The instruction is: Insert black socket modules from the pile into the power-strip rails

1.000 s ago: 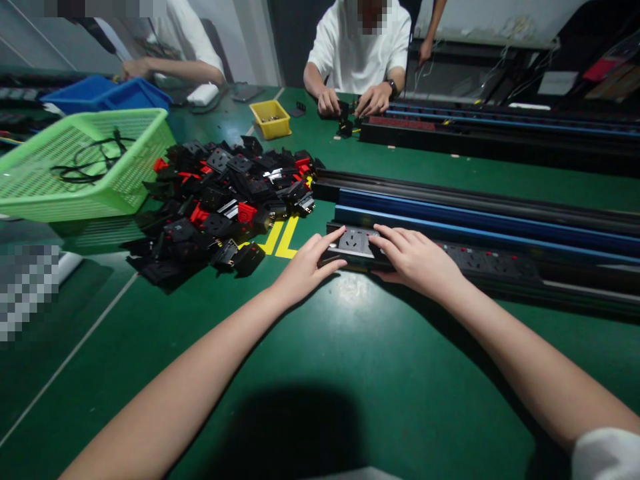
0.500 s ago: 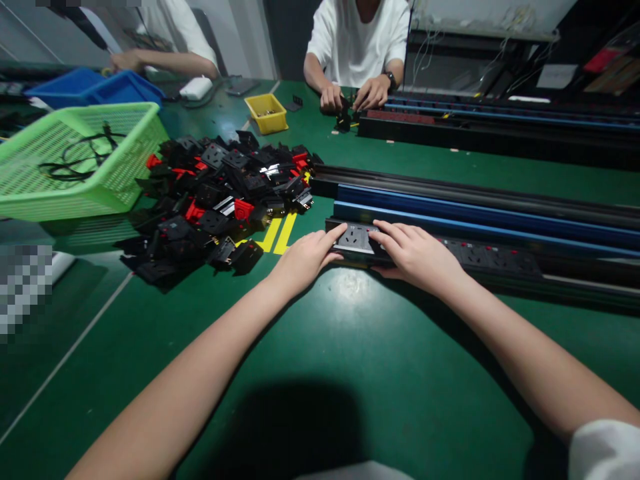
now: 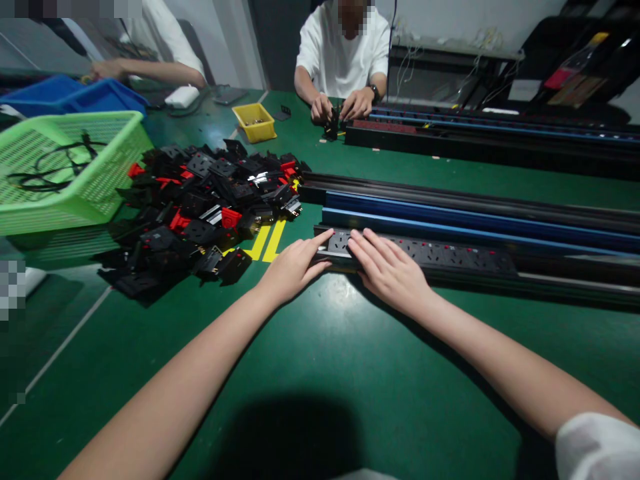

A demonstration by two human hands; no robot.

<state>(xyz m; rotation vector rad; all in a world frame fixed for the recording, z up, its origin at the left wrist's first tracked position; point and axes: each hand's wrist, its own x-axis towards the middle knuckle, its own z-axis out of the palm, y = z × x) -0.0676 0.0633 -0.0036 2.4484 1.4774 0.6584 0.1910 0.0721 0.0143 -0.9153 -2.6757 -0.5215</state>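
A long black rail (image 3: pixel 560 285) lies on the table in front of me, with a row of black sockets (image 3: pixel 425 251) with small red marks in its left part. My left hand (image 3: pixel 293 270) grips the rail's left end, index finger stretched along the top and thumb against the front side. Over the end socket (image 3: pixel 338 241) and its neighbours lies my right hand (image 3: pixel 393 270), fingers extended and flat, covering part of them. Its thumb is mostly hidden. Directly behind the rail runs a blue metal profile (image 3: pixel 450 223).
A heap of loose black and red socket parts (image 3: pixel 200 207) lies to the left, beside a green basket (image 3: pixel 115 160) with a cable. Further back are a yellow tray (image 3: pixel 255 123), blue bins (image 3: pixel 105 97) and more rails (image 3: pixel 475 153). Two people in white shirts (image 3: pixel 345 60) work across the table.
My right hand has slid left along the sockets, and its fingers now lie flatter over the end socket. My left hand stays at the rail's end. The whole view has shifted slightly.
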